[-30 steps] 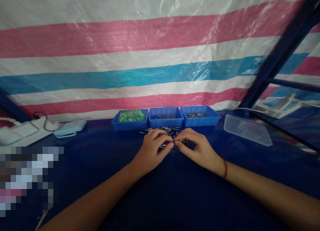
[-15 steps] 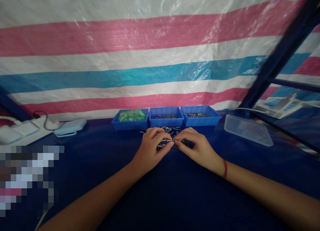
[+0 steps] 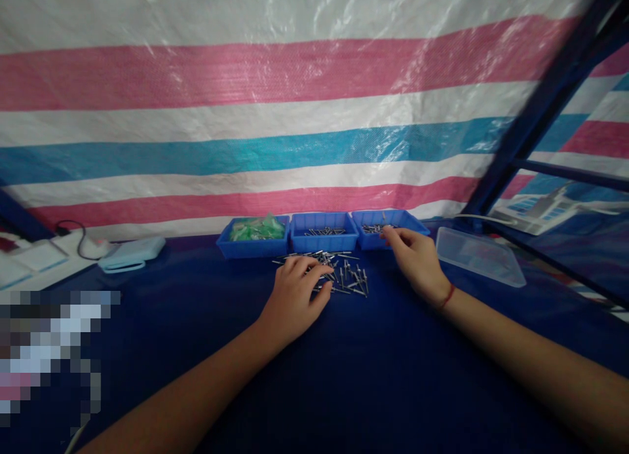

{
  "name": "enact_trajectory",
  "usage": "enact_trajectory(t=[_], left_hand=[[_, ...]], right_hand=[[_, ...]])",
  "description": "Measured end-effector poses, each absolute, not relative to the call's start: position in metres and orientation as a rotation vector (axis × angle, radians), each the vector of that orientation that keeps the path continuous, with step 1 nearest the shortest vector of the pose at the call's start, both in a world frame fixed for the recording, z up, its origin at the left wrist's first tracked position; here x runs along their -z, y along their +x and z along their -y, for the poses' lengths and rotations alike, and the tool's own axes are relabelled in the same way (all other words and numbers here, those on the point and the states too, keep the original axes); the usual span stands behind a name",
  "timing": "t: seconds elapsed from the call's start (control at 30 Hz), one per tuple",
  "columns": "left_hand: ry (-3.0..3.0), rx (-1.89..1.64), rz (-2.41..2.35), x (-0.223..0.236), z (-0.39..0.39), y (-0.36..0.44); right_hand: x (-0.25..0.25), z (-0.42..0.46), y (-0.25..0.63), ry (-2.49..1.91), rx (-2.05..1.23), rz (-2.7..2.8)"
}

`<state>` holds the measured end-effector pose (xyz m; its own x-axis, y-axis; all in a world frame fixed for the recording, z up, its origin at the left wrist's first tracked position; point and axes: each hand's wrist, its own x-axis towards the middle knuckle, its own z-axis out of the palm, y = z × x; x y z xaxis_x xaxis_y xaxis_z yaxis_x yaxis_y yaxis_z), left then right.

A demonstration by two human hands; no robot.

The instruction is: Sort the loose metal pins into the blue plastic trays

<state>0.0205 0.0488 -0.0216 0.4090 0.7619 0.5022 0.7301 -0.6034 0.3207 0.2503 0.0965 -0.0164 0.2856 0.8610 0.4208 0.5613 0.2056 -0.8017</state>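
A loose pile of blind rivets (image 3: 354,285) lies on the dark blue table, thin silver pins with thicker heads. My left hand (image 3: 297,293) rests at the left side of this pile, thumb and fingers apart, partly covering it. Over the front of the right blue bin (image 3: 410,236), my right hand (image 3: 417,261) has thumb and forefinger pinched together. A small grey piece, seemingly a rivet, sticks up at those fingertips. More rivets lie in that bin and in the middle blue bin (image 3: 324,243).
The left blue bin (image 3: 253,248) holds green plastic wrapping (image 3: 258,228). A clear plastic lid (image 3: 479,257) lies to the right. At the left are a power strip (image 3: 44,261) and a light-blue case (image 3: 132,253). A striped plastic sheet (image 3: 246,133) hangs behind; a dark metal post (image 3: 531,123) slants at right.
My hands were together above the pile, fingertips meeting around a rivet. The right hand has moved away to the right bin, while the left stays by the pile with its fingers parted.
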Motion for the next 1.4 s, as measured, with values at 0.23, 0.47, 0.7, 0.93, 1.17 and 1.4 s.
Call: enact_trajectory(t=[0.23, 0.47, 0.7, 0.93, 1.17, 1.4], left_hand=[[2.640, -0.811, -1.430, 0.024, -0.047, 0.020], [2.602, -0.875, -1.427, 0.020, -0.047, 0.020], [2.478, -1.055, -1.335, 0.016, -0.050, 0.021], [2.401, -1.174, -1.129, 0.020, -0.056, 0.019], [2.391, -1.164, -1.078, 0.019, -0.053, 0.019], [2.455, -1.111, -0.951, 0.017, -0.050, 0.019]], right_hand=[[0.026, -0.095, 0.246, -1.499, -0.437, 1.440], [0.019, -0.072, 0.227, -1.245, -0.421, 1.822], [0.016, -0.050, 0.208, -1.023, -0.556, 1.931], [0.012, -0.046, 0.207, -0.979, -0.509, 1.897], [0.011, -0.043, 0.207, -0.937, -0.433, 1.928], [0.011, -0.043, 0.207, -0.899, -0.427, 1.956]])
